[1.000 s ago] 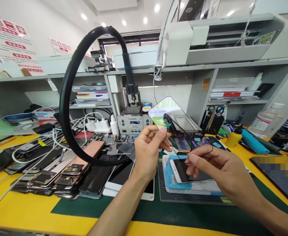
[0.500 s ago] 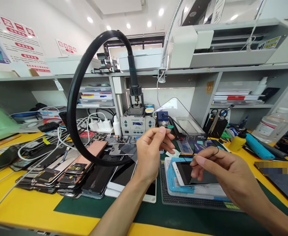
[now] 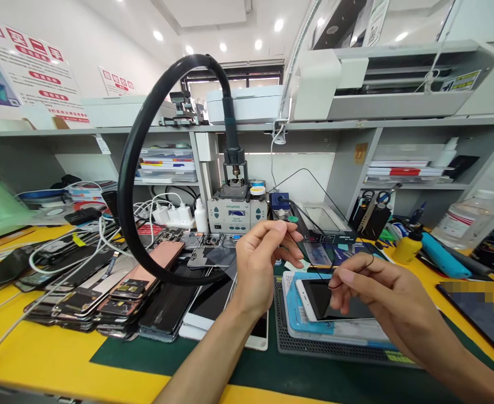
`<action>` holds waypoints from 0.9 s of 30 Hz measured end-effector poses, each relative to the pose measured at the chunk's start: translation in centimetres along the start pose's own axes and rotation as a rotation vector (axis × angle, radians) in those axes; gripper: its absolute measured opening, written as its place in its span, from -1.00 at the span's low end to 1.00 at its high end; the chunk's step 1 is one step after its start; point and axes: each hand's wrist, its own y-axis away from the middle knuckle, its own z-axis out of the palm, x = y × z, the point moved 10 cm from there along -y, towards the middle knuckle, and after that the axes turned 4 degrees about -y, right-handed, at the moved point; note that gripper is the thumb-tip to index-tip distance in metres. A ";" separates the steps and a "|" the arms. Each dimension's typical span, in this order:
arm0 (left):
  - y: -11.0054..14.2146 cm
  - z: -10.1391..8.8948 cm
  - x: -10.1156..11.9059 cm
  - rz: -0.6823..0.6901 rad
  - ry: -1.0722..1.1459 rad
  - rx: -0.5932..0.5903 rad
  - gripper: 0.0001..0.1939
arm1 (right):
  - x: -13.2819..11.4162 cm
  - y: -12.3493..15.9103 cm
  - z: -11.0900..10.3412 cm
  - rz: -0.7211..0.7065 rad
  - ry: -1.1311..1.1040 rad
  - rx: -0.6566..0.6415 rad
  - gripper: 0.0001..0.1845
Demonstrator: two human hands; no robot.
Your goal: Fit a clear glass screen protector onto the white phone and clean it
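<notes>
A clear, black-edged sheet that looks like a glass screen protector [image 3: 308, 193] is held tilted up between my two hands. My left hand [image 3: 259, 255] pinches its near left edge between thumb and index finger, the other fingers loosely curled. My right hand [image 3: 375, 286] grips the near right edge, above a white phone [image 3: 308, 300] with a dark screen. That phone lies on a blue-and-white packet [image 3: 291, 303] on a dark perforated mat [image 3: 283, 339]. A small green piece [image 3: 292, 219] shows by my left fingertips; whether it belongs to the sheet I cannot tell.
Stacked phone parts [image 3: 124, 292] and white phones [image 3: 209, 306] lie left of my left arm. A thick black hose [image 3: 124, 185] loops over them from a rework station [image 3: 236, 216]. A yellow bottle [image 3: 407, 247] and a clear bottle [image 3: 461, 221] stand at right.
The view has shifted slightly. The sheet has tilted, so its bright reflection has faded and I see through it. Both hands keep their hold, the right one a little lower.
</notes>
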 end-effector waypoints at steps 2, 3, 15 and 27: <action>0.0 0.1 0.0 -0.001 0.008 -0.011 -0.83 | -0.2 0.1 0.2 0.017 -0.041 0.020 -0.71; 0.0 0.1 -0.1 -0.002 0.011 -0.017 -0.84 | -0.2 0.2 0.4 0.027 -0.059 0.028 -0.71; 0.0 0.6 -0.4 -0.058 0.059 -0.046 -0.79 | 0.5 0.3 1.1 0.150 -0.211 -0.065 -0.73; 0.0 0.8 -0.6 -0.082 0.047 -0.052 -0.71 | -0.2 -0.2 1.4 0.125 -0.258 -0.153 -0.71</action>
